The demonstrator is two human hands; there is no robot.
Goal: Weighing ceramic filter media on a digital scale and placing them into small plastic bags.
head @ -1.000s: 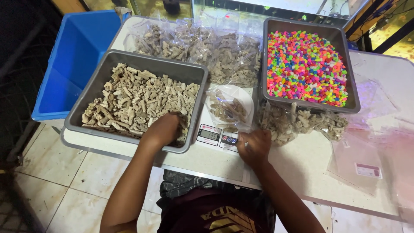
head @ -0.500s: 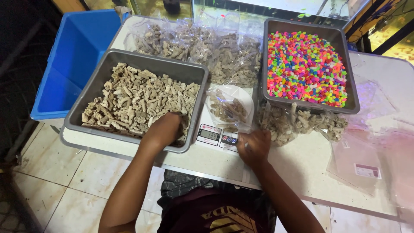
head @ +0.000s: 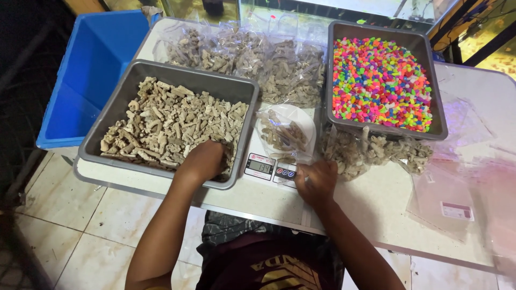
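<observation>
My left hand (head: 201, 161) reaches into the near right corner of a grey tray (head: 124, 94) full of pale coral pieces (head: 166, 121), fingers curled down among them. My right hand (head: 317, 181) rests on the white table by the front of a small digital scale (head: 269, 165), its fingers at the edge of a clear plastic bag (head: 284, 135). That bag holds a few coral pieces and lies on the scale's white pan. Whether either hand grips anything is hidden.
A second grey tray (head: 438, 86) of bright multicoloured gravel (head: 379, 80) stands at the right. Several filled clear bags of coral (head: 258, 56) lie behind and more (head: 371, 153) in front of that tray. Empty clear bags (head: 451, 193) lie far right. A blue bin (head: 91, 70) stands left.
Both hands stay almost in place; the left hand has sunk slightly deeper into the coral pieces. The bag on the scale has not moved.
</observation>
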